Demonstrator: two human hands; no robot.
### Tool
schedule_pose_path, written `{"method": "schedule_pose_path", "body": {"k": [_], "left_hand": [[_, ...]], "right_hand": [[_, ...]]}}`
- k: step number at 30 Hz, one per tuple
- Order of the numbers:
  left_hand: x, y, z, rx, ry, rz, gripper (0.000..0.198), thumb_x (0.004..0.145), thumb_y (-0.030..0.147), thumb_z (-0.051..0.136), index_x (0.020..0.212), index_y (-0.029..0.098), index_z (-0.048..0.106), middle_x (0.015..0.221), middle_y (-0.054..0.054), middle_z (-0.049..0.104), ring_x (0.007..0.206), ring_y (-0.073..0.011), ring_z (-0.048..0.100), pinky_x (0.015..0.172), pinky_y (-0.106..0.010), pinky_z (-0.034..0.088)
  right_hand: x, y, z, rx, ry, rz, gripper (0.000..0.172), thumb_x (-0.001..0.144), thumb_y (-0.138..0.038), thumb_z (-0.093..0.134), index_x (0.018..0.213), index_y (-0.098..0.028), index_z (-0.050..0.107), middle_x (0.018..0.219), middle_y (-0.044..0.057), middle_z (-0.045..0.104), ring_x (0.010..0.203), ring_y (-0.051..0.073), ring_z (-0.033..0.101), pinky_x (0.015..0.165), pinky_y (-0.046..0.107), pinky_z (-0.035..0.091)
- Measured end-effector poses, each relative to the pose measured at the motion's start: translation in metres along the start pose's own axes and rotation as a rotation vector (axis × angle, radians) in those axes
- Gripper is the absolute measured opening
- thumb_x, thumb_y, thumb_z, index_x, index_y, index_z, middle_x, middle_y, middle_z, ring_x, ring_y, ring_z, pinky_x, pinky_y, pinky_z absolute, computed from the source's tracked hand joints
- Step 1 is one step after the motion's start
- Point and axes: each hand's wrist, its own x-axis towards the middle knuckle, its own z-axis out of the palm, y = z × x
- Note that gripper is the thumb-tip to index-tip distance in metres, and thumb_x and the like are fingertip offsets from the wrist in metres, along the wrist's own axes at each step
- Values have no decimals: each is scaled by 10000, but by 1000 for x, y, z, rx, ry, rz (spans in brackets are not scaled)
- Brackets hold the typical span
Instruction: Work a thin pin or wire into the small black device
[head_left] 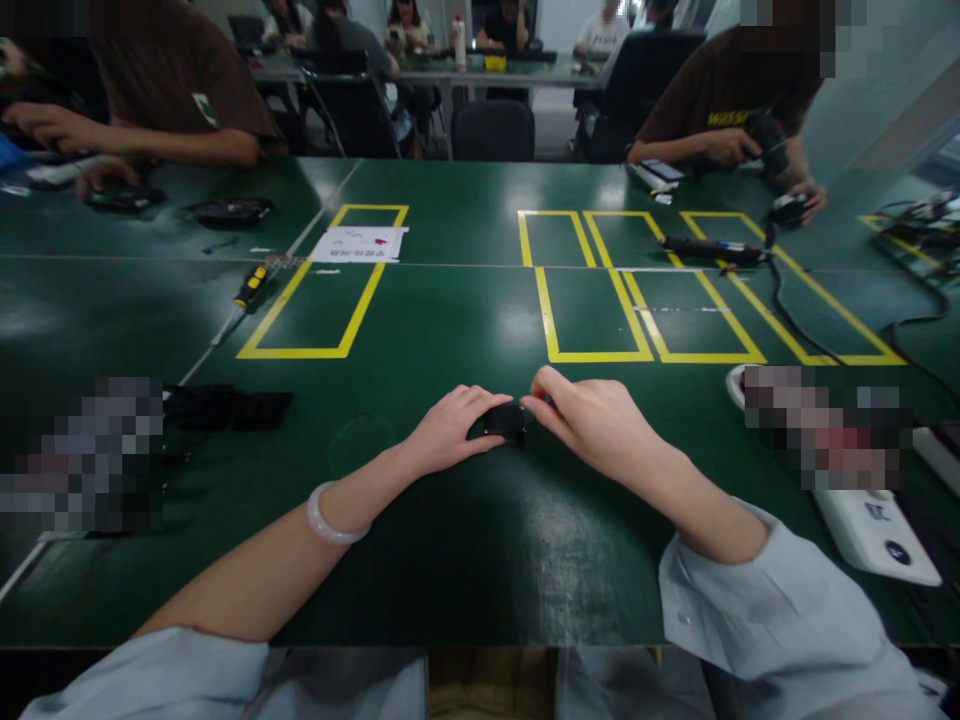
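Black device, your left hand pinching it, right hand curled beside it, grip unclear; looks kinda boxy.

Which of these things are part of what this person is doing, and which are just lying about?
Apparently in use:
- small black device
- left hand, holding it
- right hand, at its edge

Seemingly just lying about:
- yellow-and-black tool, perhaps a screwdriver
- white paper sheet
- black stick-shaped tool

Left hand holding small black device, right hand at its edge, green table
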Motion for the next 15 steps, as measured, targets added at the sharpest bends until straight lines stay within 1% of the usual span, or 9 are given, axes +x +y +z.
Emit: {"method": "schedule_pose_path", "body": {"k": [2, 5, 10, 13, 15], "left_hand": [[0, 0, 0, 5, 1, 5, 471, 920, 476, 529, 1320, 233, 478, 1168, -83, 572, 1037, -245, 518, 912, -391, 425], [0, 0, 0, 14, -5, 11, 481, 922, 476, 526, 1333, 232, 467, 1169, -85, 567, 1048, -243, 516, 920, -388, 419], [0, 0, 0, 22, -4, 15, 491, 924, 478, 521, 1348, 239, 459, 1157, -89, 570, 1048, -247, 516, 922, -387, 417], [0, 1, 0, 23, -1, 16, 488, 922, 476, 527, 1340, 232, 464, 1160, -87, 571, 1046, -245, 517, 925, -388, 419], [-1, 1, 0, 28, 6, 19, 478, 920, 473, 530, 1325, 225, 475, 1157, -85, 572, 1040, -245, 517, 925, -393, 421]], "right_hand": [[1, 1, 1, -9, -5, 18, 295, 993, -370, 295, 1025, -183, 520, 723, 31, 674, 607, 169, 613, 532, 254, 251], [0, 4, 1, 34, 5, 0, 228, 978, -310, 322, 1053, -187, 499, 760, 24, 673, 608, 156, 600, 539, 249, 265], [-2, 7, 0, 94, 21, -47, 182, 956, -276, 353, 1056, -192, 480, 783, 15, 665, 614, 142, 581, 564, 243, 297], [-2, 6, 1, 85, 52, -40, 188, 964, -297, 350, 1023, -192, 494, 778, 17, 663, 631, 145, 589, 567, 243, 293], [-1, 5, 3, 51, 71, -30, 247, 980, -363, 337, 1008, -188, 510, 739, 16, 657, 620, 153, 593, 556, 246, 276]]}}
